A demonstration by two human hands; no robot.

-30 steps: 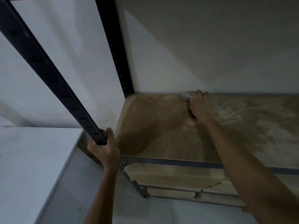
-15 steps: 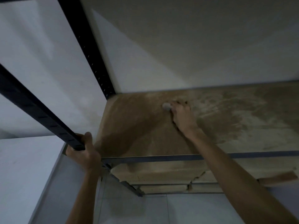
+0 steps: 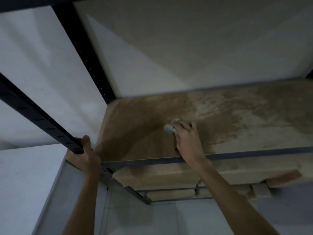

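Front post: a black slotted metal upright post (image 3: 39,119) slants down to the left front corner of the brown dusty wooden shelf board (image 3: 237,126).
Left hand: the left hand (image 3: 88,156) sits at the board's left front corner. Its fingers are wrapped tight round the lower end of the front post, and the thumb points up along the near face.
Left forearm: it rises almost straight from below the board's front edge, with the wrist in line.
Rear post: a second black perforated post (image 3: 88,61) meets the board's left back corner.
Board surface: clean dark brown on its left part, with pale dust streaks across its right part.
Cloth: a small grey-white crumpled wad of cloth (image 3: 168,128) lies on the board left of centre, at the border of the clean and dusty parts. It peeps out from under the fingertips.
Right hand: the right hand (image 3: 188,141) is palm down on the board, knuckles raised. Its fingers are curled over the wad and press it to the wood.
Right forearm: stretched out, it crosses the board's grey metal front rail (image 3: 254,152) from the lower right.
Below: pale wooden planks (image 3: 160,177) lie stacked under the board.
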